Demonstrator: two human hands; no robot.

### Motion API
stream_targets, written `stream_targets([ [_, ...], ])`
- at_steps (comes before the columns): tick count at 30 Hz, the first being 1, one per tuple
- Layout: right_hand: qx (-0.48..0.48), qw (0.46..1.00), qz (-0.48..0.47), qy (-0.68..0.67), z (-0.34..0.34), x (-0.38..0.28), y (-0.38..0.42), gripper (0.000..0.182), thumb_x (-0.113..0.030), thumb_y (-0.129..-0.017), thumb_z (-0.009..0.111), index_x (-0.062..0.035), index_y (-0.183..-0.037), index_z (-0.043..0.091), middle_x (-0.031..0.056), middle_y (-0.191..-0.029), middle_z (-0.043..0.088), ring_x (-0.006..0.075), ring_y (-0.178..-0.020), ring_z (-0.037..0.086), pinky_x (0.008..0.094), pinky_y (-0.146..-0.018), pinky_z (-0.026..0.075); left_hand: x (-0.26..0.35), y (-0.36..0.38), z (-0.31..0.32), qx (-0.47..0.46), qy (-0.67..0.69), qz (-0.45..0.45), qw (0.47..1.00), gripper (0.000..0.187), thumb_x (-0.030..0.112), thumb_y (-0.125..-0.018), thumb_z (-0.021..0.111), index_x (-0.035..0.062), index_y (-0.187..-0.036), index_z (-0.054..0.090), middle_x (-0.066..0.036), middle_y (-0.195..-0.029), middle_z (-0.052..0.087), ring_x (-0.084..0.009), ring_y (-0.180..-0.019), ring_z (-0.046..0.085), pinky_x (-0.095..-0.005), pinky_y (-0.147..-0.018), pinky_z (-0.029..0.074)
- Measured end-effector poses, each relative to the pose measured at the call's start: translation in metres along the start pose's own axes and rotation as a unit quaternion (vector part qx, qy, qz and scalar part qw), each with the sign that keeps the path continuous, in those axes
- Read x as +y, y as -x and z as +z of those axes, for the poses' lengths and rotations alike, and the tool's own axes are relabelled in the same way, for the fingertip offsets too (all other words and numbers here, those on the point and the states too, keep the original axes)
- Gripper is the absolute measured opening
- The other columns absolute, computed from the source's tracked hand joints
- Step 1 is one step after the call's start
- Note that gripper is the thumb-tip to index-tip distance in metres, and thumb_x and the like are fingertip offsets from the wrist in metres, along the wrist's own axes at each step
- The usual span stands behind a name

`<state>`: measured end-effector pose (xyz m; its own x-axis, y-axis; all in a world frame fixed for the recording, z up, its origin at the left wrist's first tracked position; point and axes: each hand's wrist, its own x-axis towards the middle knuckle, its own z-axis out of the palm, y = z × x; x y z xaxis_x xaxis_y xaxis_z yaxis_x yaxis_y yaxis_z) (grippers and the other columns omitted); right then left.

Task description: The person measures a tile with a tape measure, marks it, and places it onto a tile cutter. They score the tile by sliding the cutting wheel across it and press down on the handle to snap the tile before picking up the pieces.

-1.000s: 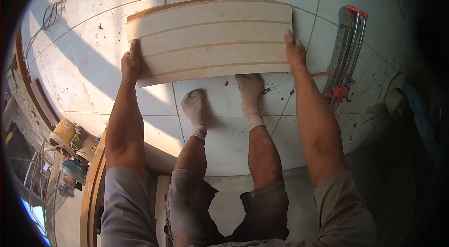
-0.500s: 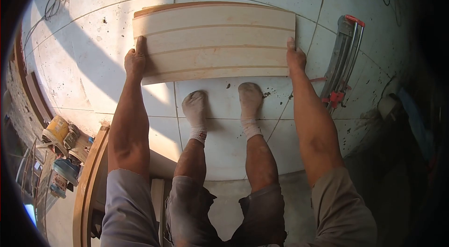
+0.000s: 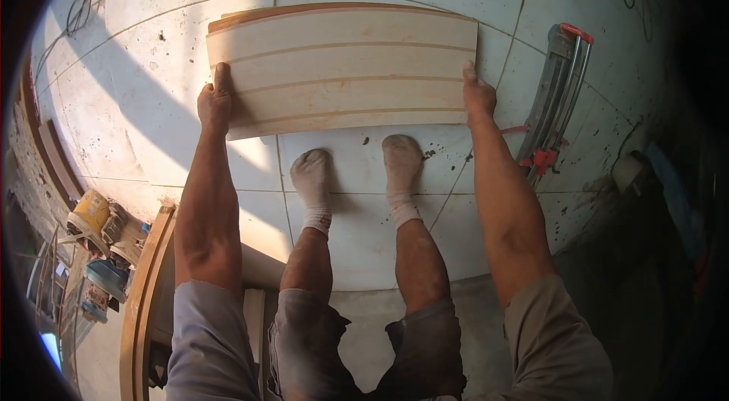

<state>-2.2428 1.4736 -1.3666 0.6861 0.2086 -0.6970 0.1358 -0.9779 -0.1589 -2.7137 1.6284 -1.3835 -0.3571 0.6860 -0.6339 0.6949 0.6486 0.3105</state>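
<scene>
A long beige tile (image 3: 345,71) with brown stripes lies across the view in front of my feet. My left hand (image 3: 215,106) is closed on its left end, the thumb pressed on the top face. At the opposite end my right hand (image 3: 478,97) grips the short edge, thumb on top and the other fingers hidden beneath. Brown edges of more tile or board (image 3: 250,15) show behind its far side, slightly askew. My socked feet (image 3: 311,173) stand just short of the near edge.
To the right lies a manual tile cutter (image 3: 553,89) with metal rails and red ends. Cables (image 3: 83,10) run over the tiled floor (image 3: 410,241) at upper left. A wooden frame (image 3: 144,295) and yellow-topped power tools (image 3: 95,211) stand at lower left.
The tile's left end has shifted slightly left in view, together with my left hand. My right hand keeps its hold and has barely moved.
</scene>
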Motion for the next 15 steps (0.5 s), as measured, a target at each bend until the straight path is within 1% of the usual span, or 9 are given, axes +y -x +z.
stream_targets([
  [2, 0.024, 0.999, -0.007, 0.028, 0.001, 0.002, 0.0, 0.079, -0.068, -0.083, 0.051, 0.0069, -0.105, 0.066, 0.0262, -0.107, 0.063, 0.0333, -0.105, 0.059, 0.0377, -0.092, 0.043, 0.001, 0.002, 0.0, 0.014, -0.012, 0.02, 1.0, 0.084, 0.078, -0.081, 0.042, -0.0038, -0.073, 0.059, -0.02, -0.074, 0.06, -0.029, -0.072, 0.057, -0.0391, -0.075, 0.046],
  [9, 0.025, 0.999, -0.017, 0.033, 0.002, -0.001, 0.004, 0.08, -0.068, -0.084, 0.049, 0.0071, -0.103, 0.066, 0.027, -0.105, 0.063, 0.0345, -0.103, 0.06, 0.0382, -0.091, 0.044, 0.008, 0.006, -0.003, 0.001, -0.016, 0.011, 1.0, 0.084, 0.078, -0.081, 0.043, -0.0037, -0.075, 0.06, -0.02, -0.077, 0.061, -0.0289, -0.076, 0.059, -0.0385, -0.077, 0.046],
  [11, 0.032, 0.999, -0.022, 0.031, 0.004, 0.002, 0.003, 0.078, -0.067, -0.085, 0.048, 0.0069, -0.103, 0.066, 0.0269, -0.105, 0.063, 0.0346, -0.103, 0.06, 0.0383, -0.091, 0.044, 0.011, 0.01, -0.002, 0.008, 0.007, 0.022, 1.0, 0.083, 0.078, -0.081, 0.045, -0.0036, -0.076, 0.06, -0.018, -0.076, 0.061, -0.0276, -0.075, 0.058, -0.0381, -0.076, 0.046],
  [15, 0.031, 0.998, -0.026, 0.04, 0.005, 0.002, 0.005, 0.077, -0.066, -0.086, 0.048, 0.0065, -0.103, 0.066, 0.0265, -0.105, 0.064, 0.0345, -0.103, 0.06, 0.0386, -0.09, 0.044, -0.003, 0.001, 0.005, 0.0, 0.043, 0.017, 0.999, 0.081, 0.077, -0.08, 0.046, -0.0026, -0.075, 0.059, -0.016, -0.074, 0.06, -0.0254, -0.073, 0.056, -0.0372, -0.075, 0.046],
])
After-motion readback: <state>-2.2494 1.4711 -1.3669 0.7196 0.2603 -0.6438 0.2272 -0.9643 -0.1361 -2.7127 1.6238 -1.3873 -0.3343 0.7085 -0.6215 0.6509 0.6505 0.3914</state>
